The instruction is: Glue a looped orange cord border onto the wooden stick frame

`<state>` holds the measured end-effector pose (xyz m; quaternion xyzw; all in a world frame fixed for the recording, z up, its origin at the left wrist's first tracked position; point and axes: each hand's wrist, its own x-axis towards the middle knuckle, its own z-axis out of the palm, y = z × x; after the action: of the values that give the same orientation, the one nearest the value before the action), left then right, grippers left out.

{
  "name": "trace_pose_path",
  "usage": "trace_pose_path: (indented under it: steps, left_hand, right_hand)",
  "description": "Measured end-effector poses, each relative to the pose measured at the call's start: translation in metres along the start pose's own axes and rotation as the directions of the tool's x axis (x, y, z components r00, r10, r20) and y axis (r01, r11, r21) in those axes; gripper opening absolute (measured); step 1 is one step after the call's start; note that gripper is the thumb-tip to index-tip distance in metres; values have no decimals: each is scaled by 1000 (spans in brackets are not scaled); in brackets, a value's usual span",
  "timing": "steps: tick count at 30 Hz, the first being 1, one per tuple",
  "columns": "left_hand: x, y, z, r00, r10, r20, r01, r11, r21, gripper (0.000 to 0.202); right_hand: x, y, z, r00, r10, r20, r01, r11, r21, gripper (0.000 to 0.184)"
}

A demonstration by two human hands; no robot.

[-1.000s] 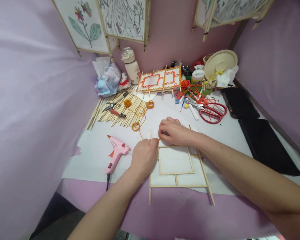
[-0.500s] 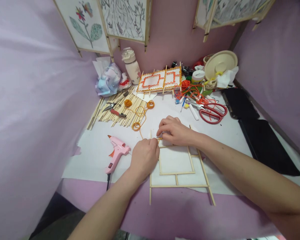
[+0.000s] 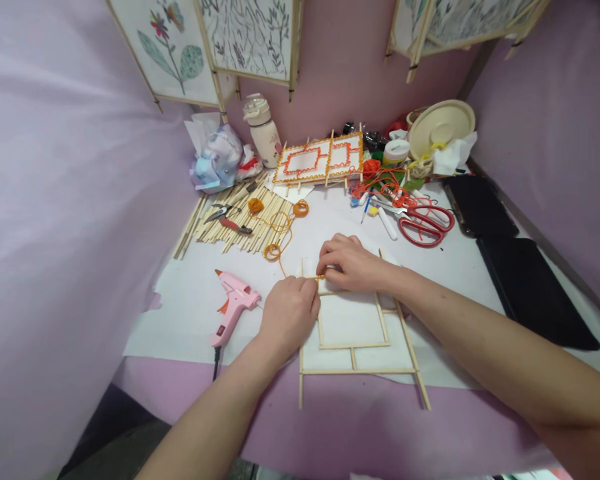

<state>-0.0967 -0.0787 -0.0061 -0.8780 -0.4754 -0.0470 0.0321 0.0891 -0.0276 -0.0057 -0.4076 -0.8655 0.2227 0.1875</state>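
Note:
A stick frame backed with white paper lies flat at the table's front, with a smaller rectangle of sticks inside it. My left hand is closed at its upper left corner; orange yarn runs from a loose coil into that hand. Just to the right, my right hand pinches the yarn against the top stick, where a short orange stretch shows between the hands. The fingertips of both hands are partly hidden. Left of the frame lies a pink glue gun.
Bamboo sticks with pruning shears on them lie back left. A finished orange-trimmed panel and a bottle stand behind. Red scissors, tangled red yarn and two black flat objects are on the right. Lanterns hang above.
My right hand has shifted slightly right along the top stick, its fingers curling closer to the stick. My left hand stays almost in place.

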Motion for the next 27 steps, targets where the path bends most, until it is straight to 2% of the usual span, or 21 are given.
trace_pose_path:
  steps: [5,10,16,20,27]
  left_hand:
    - [-4,-1,-4,998,50,25,-49,998,-50,18]
    - [-8,4,-9,996,-54,-73,48,996,-79,17]
    - [-4,8,2,982,-110,-155,81,980,-184,14]
    - [-1,9,9,980,-113,-163,79,976,-201,10]
    - [-1,8,10,976,-119,-180,69,963,-262,16]
  right_hand:
    - [-1,0,0,1000,6,-1,-6,1000,-1,23]
    - [-1,1,1,1000,2,-11,-2,1000,11,23]
    - [0,2,3,1000,2,-7,-2,1000,15,23]
    - [0,2,3,1000,10,-5,-10,1000,13,23]
    - [-1,4,3,1000,9,-8,-9,1000,13,23]
